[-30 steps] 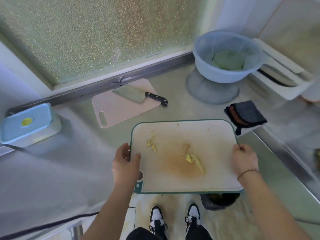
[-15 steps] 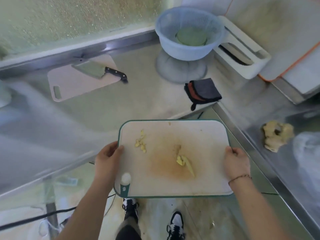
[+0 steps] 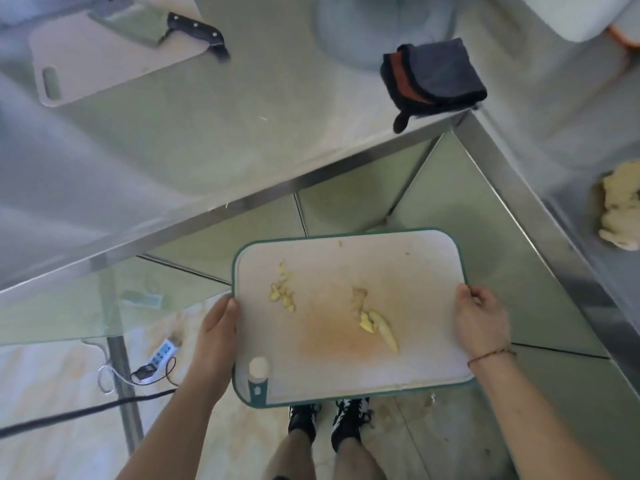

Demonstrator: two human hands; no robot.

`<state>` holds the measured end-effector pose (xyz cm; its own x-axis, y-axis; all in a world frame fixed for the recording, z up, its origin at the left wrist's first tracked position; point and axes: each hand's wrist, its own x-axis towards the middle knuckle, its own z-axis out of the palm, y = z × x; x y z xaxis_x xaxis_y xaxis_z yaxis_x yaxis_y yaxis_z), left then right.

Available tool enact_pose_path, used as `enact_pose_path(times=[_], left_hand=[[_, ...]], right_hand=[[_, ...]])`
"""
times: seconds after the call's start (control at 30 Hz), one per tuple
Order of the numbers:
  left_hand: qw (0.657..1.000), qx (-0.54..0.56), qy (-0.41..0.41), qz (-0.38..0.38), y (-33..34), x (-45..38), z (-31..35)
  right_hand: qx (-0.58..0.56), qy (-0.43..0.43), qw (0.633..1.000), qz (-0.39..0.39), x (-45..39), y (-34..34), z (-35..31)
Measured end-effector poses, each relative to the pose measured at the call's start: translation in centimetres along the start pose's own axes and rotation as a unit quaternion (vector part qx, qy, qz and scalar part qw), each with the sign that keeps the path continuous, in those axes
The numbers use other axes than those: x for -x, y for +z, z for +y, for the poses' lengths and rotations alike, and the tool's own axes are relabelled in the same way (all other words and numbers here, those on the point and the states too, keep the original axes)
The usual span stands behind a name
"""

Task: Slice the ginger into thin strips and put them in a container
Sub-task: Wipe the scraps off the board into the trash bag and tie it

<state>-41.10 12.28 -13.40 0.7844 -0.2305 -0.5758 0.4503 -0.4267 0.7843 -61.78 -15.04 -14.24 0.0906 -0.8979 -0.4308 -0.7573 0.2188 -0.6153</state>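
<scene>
Both hands' grip, left hand (image 3: 216, 327) and right hand (image 3: 479, 318), clasps the rounded green-rimmed cutting board (image 3: 346, 251) bearing ginger scraps (image 3: 375, 322).

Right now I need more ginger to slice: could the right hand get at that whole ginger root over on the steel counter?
Probably not yet. The right hand grips the white cutting board, which the left hand also holds off the counter. The ginger root lies unobstructed to the right, but the board would need setting down first.

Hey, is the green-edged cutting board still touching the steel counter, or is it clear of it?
Apart. The head view shows the cutting board held off the counter by both hands, with floor tile visible between them.
</scene>
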Motion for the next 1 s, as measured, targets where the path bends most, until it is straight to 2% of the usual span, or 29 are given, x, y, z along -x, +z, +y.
enact_pose_path(times=[0.17, 0.3, 0.37, 0.43, 0.53, 0.6, 0.67, 0.7, 0.73, 0.8, 1.0], left_hand=[[0.999, -0.044, 0.011, 0.029, 1.5, -1.4, -3.9], [0.996, -0.068, 0.023, 0.057, 2.6, -2.3, -6.0], [0.993, -0.084, 0.037, 0.081, 2.8, -2.8, -7.2], [0.991, -0.082, 0.042, 0.097, 2.9, -3.2, -8.4], [0.992, -0.068, 0.035, 0.104, 3.6, -3.3, -10.0], [0.993, -0.041, 0.026, 0.107, 4.6, -3.2, -10.6], [0.995, 0.015, 0.017, 0.093, 5.4, -3.5, -11.0], [0.995, 0.058, 0.0, 0.078, 5.9, -3.7, -11.0], [0.994, 0.086, -0.016, 0.07, 6.1, -3.9, -11.4], [0.995, 0.076, -0.016, 0.065, 6.6, -4.4, -11.8], [0.991, 0.105, -0.052, 0.064, 7.8, -6.6, -13.7]], right_hand=[[-0.032, -0.011, 0.998, -0.044, -2.8, 4.6, 4.6], [0.015, -0.029, 0.994, -0.108, -4.7, 7.5, 7.7], [0.075, -0.088, 0.992, -0.056, -4.3, 8.8, 8.0], [0.171, -0.243, 0.955, -0.001, -2.3, 10.5, 7.0], [0.209, -0.477, 0.849, -0.089, 3.3, 15.2, 4.0], [0.219, -0.557, 0.784, -0.165, 6.3, 18.8, 2.5], [0.236, -0.593, 0.739, -0.219, 8.0, 21.8, 1.9], [0.235, -0.598, 0.73, -0.235, 8.1, 22.8, 1.9], [0.234, -0.599, 0.726, -0.246, 8.0, 23.5, 2.1], [0.254, -0.601, 0.714, -0.254, 7.0, 24.4, 2.9], [0.321, -0.613, 0.679, -0.244, 3.8, 26.2, 4.9]])
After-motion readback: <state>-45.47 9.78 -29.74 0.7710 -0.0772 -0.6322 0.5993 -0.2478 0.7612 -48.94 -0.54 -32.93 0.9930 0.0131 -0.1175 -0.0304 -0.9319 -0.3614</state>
